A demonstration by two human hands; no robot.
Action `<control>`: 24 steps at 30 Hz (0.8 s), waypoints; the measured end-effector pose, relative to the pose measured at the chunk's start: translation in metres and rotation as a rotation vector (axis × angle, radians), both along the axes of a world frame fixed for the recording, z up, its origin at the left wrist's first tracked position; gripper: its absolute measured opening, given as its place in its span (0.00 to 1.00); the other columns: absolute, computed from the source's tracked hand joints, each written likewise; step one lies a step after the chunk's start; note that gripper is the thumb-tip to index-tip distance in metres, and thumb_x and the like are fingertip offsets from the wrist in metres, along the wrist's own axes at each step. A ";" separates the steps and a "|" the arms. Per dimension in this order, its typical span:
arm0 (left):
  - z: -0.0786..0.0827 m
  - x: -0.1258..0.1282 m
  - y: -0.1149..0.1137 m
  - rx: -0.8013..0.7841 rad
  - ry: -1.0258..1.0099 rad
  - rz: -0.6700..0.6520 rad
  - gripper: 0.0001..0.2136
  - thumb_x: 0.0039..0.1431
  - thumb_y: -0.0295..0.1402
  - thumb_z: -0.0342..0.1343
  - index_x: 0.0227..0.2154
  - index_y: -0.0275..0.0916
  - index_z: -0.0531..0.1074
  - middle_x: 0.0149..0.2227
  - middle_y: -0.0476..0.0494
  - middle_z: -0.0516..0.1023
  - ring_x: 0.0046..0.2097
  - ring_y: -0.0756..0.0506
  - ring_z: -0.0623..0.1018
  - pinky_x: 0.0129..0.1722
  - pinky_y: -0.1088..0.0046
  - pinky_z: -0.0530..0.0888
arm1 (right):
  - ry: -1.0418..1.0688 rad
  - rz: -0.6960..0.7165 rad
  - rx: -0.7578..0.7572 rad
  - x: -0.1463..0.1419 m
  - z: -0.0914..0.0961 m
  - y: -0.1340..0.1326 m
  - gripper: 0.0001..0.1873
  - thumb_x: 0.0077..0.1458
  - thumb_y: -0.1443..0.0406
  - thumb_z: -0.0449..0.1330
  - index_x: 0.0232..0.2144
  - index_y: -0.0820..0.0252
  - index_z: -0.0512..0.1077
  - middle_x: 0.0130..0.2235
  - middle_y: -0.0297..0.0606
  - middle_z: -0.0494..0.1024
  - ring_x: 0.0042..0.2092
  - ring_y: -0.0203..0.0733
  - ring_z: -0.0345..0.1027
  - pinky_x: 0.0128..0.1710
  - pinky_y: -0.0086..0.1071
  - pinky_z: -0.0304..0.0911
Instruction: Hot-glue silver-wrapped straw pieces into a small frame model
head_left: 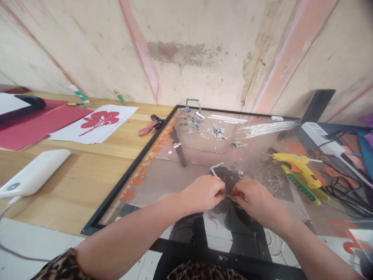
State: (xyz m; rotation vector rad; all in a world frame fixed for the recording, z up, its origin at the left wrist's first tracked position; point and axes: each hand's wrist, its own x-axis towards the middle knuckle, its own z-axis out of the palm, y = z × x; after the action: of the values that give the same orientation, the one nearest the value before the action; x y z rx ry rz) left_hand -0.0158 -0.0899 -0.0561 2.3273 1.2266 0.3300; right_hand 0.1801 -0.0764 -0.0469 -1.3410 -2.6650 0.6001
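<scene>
My left hand (205,191) and my right hand (253,197) almost meet over a glass panel (201,153) in a black frame. Both are closed in a pinch, fingertips facing each other. Between them is something tiny and greyish, too small to name. A thin bent grey strip (216,169) shows just beyond my left hand. Past my right fingers lies a small shiny bit (240,174) on the glass.
Right of my hands lie a yellow glue gun (297,165) and green-handled pliers (303,186). Further back are thin wires (265,129), white sticks (227,119) and silvery scraps (218,132). A paper with a red flower (100,122) and a white device (37,171) lie left.
</scene>
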 end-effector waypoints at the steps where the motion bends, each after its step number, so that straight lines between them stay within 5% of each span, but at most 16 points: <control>1: 0.000 0.000 0.000 -0.002 0.000 0.003 0.05 0.53 0.28 0.52 0.28 0.36 0.73 0.32 0.45 0.76 0.35 0.47 0.75 0.35 0.74 0.68 | -0.002 0.000 -0.001 0.000 0.000 0.000 0.06 0.54 0.68 0.55 0.27 0.57 0.70 0.29 0.33 0.73 0.35 0.39 0.64 0.35 0.32 0.54; 15: -0.002 0.000 -0.001 0.008 -0.017 0.029 0.04 0.51 0.28 0.52 0.29 0.37 0.72 0.32 0.45 0.75 0.34 0.47 0.74 0.34 0.74 0.67 | 0.039 -0.005 -0.089 0.002 0.000 0.001 0.05 0.51 0.67 0.57 0.33 0.55 0.68 0.30 0.31 0.73 0.33 0.39 0.64 0.33 0.31 0.54; 24: -0.001 0.000 -0.001 0.009 -0.016 0.019 0.04 0.51 0.28 0.52 0.28 0.37 0.72 0.30 0.46 0.74 0.33 0.48 0.73 0.33 0.75 0.66 | 0.040 0.035 -0.033 0.007 -0.002 0.007 0.02 0.51 0.67 0.57 0.28 0.56 0.70 0.31 0.33 0.73 0.35 0.39 0.65 0.36 0.31 0.55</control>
State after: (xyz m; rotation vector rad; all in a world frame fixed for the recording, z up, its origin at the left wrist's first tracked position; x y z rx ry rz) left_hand -0.0163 -0.0909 -0.0572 2.3177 1.2429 0.3611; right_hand 0.1872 -0.0690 -0.0490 -1.2789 -2.6629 0.6701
